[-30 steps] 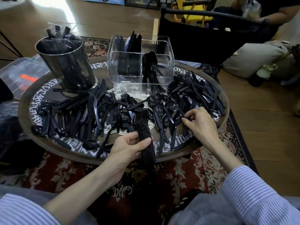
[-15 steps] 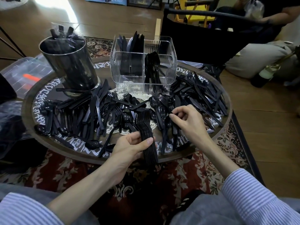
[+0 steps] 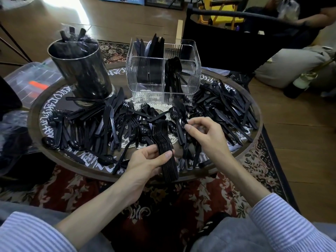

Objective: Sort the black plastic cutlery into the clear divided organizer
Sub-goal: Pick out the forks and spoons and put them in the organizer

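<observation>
A clear divided organizer [image 3: 197,57] stands at the back of the round table, with knives [image 3: 154,46] upright in its back-left section and spoons [image 3: 174,70] in its right section. Loose black cutlery [image 3: 94,128] covers the table in front of it. My left hand [image 3: 149,162] grips a stack of nested black forks [image 3: 161,137] at the near edge. Just to the right of the stack's top, my right hand [image 3: 207,135] pinches a single black utensil between thumb and fingertip; its type is hard to tell.
A shiny metal cup [image 3: 81,73] with wrapped cutlery stands back left on the table [image 3: 33,128]. A clear plastic bin [image 3: 31,79] lies on the floor to the left. Behind the table are a black chair [image 3: 218,42] and a seated person [image 3: 294,59].
My right hand has moved left from the right-hand pile toward the fork stack, with a utensil pinched in its fingers. My left hand has kept hold of the stack.
</observation>
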